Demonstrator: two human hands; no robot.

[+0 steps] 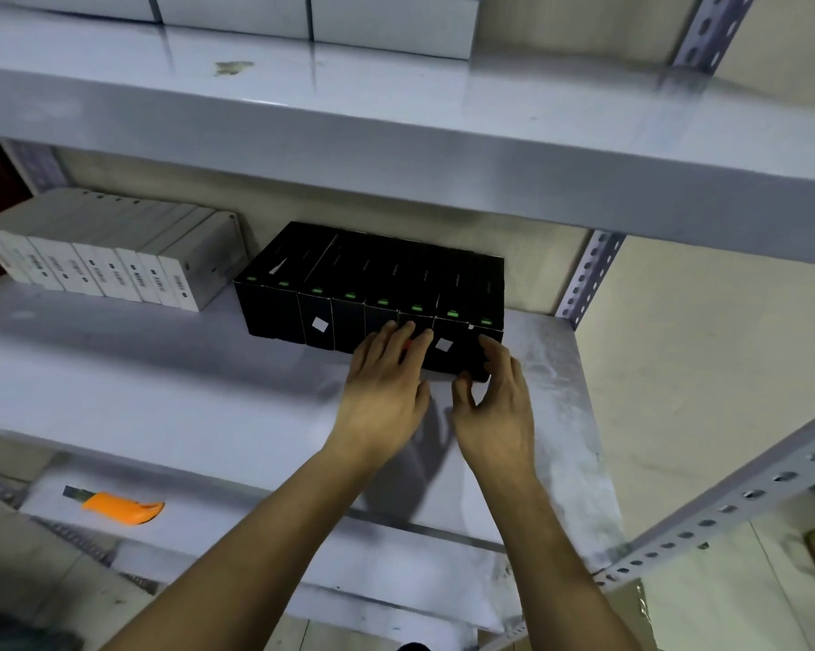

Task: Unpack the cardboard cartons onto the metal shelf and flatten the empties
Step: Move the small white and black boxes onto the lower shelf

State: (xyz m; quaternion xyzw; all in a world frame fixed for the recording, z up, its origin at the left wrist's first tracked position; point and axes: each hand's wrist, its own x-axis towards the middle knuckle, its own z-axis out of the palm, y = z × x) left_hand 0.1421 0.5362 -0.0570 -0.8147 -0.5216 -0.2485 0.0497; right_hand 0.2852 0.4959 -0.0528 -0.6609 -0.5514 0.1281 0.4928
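Observation:
A row of several black boxes [349, 284] with green marks stands on the middle level of the grey metal shelf [161, 378]. My left hand [386, 382] lies with straight fingers against the front faces of the boxes near the row's right end. My right hand [494, 401] touches the rightmost black box [483, 298] at its lower front corner, thumb and fingers loosely spread around that corner. No cardboard carton shows in the head view.
Several white boxes [100, 260] stand in a row at the shelf's left. More white boxes [386, 16] sit on the upper level. An orange utility knife [119, 507] lies on the lower level. Perforated uprights [588, 274] frame the shelf's right side.

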